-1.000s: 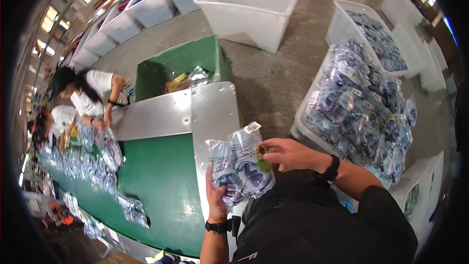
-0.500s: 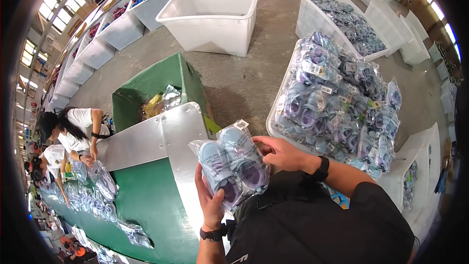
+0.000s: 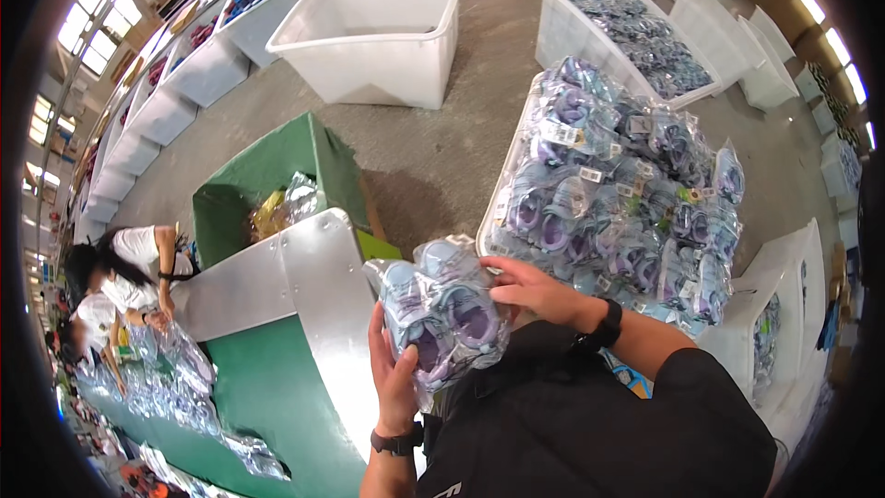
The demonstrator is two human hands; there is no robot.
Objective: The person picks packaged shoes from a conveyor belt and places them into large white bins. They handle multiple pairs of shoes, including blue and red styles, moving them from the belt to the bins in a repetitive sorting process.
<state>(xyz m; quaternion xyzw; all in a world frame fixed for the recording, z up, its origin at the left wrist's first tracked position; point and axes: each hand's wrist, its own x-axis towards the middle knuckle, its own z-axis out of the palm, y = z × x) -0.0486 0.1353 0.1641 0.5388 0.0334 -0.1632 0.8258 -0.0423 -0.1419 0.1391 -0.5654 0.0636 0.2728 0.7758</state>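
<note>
In front of my body is a pair of light blue and purple shoes (image 3: pixel 449 309) in a clear plastic bag with print on it. My left hand (image 3: pixel 396 378) is closed on the lower left of the bag, its thumb lying over the near shoe. At the bag's right edge, my right hand (image 3: pixel 530 293) grips the plastic with bent fingers. The shoe openings face up toward me. Just beyond, to the right, a white bin (image 3: pixel 498 194) is heaped with similar bagged shoes (image 3: pixel 608 194).
A green conveyor belt (image 3: pixel 267 378) with a metal edge (image 3: pixel 318 286) runs at my left, bearing bagged shoes (image 3: pixel 175 387). Two co-workers (image 3: pixel 138 258) reach over it. A green box (image 3: pixel 267 161) holds plastic wrapping. Large white bins (image 3: pixel 369 46) stand on the floor (image 3: pixel 498 65) ahead.
The bagged shoes have tilted in my hands, so their openings show more and their toes less. Both hands stay on the bag. The surroundings have shifted slightly left in view.
</note>
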